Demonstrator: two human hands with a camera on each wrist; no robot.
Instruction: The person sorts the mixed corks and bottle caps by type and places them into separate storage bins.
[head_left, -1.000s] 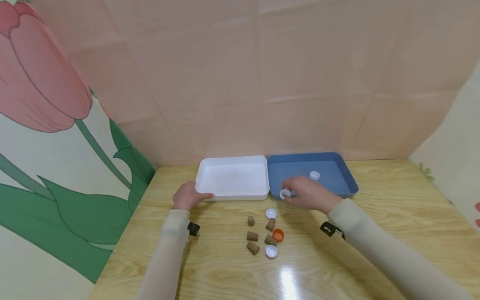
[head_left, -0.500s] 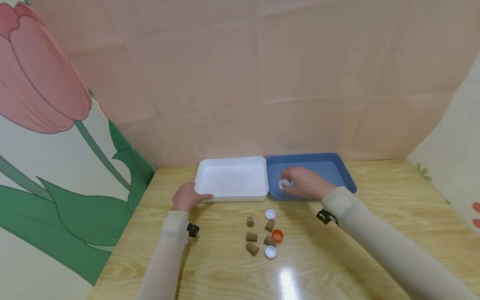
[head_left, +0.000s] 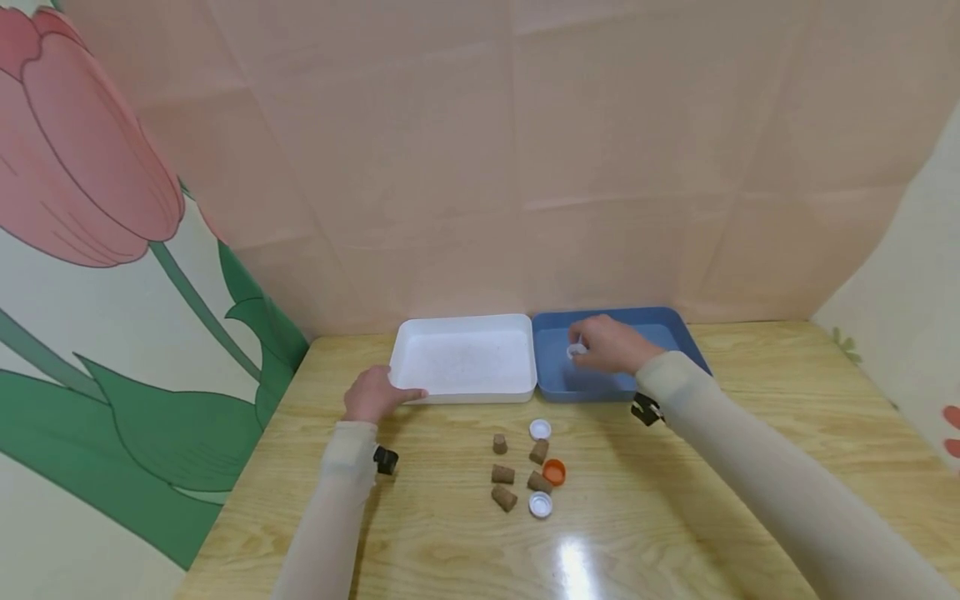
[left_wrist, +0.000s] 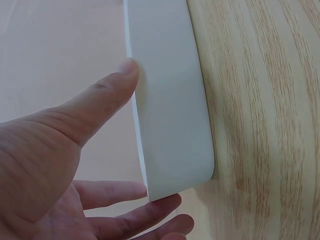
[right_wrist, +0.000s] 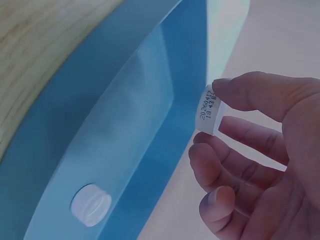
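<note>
We judge the white bottle cap [right_wrist: 209, 111] to be light, stiff plastic, a little slick on its printed side wall, so it is best taken across its rim between thumb and a fingertip, as it is held now. In the right wrist view the right hand [head_left: 611, 343] pinches it that way, thumb on top and a finger beneath, the other fingers [right_wrist: 220, 165] loosely curled below and touching nothing. The cap hangs above the inside of the blue tray [head_left: 678, 333], clear of the floor, where another white cap [right_wrist: 90, 205] already lies. The right forearm reaches forward across the near wall of the tray, wrist roughly level, palm turned to the left.

Our left hand [head_left: 372, 394] rests at the near left corner of the white tray [head_left: 465, 323], which sits just beside the blue one. In the left wrist view the thumb [left_wrist: 107, 90] presses the outer wall and the fingers reach under the corner, so this hand holds the tray steady with a light grip; the tray looks like thin rigid plastic, easy to slide.

On the table [head_left: 750, 400], near us, lie brown corks [head_left: 503, 497], two white caps [head_left: 540, 504] and an orange cap [head_left: 554, 472], all well apart from both hands
</note>
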